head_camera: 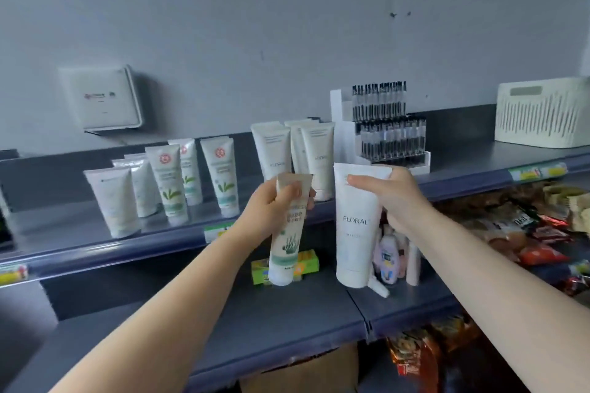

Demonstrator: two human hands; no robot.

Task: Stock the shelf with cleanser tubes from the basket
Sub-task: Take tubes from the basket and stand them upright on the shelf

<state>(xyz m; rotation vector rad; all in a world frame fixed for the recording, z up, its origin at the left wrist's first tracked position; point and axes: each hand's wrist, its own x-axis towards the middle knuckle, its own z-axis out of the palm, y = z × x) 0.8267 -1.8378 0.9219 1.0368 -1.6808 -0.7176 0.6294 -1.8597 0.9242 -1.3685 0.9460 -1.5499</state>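
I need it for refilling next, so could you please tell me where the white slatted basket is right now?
In the head view the white slatted basket stands at the far right of the top shelf, against the wall, right of the display rack of dark vials.

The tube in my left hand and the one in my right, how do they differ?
The left-hand tube is narrower, cream with green plant art; the right-hand tube is broader, plain white, marked FLORAL. The left hand wraps its upper part; the right hand pinches the top edge. Both hang cap down.

Dim, cool, even light; soft shadows; overall slight blur; wide-angle bending at edges.
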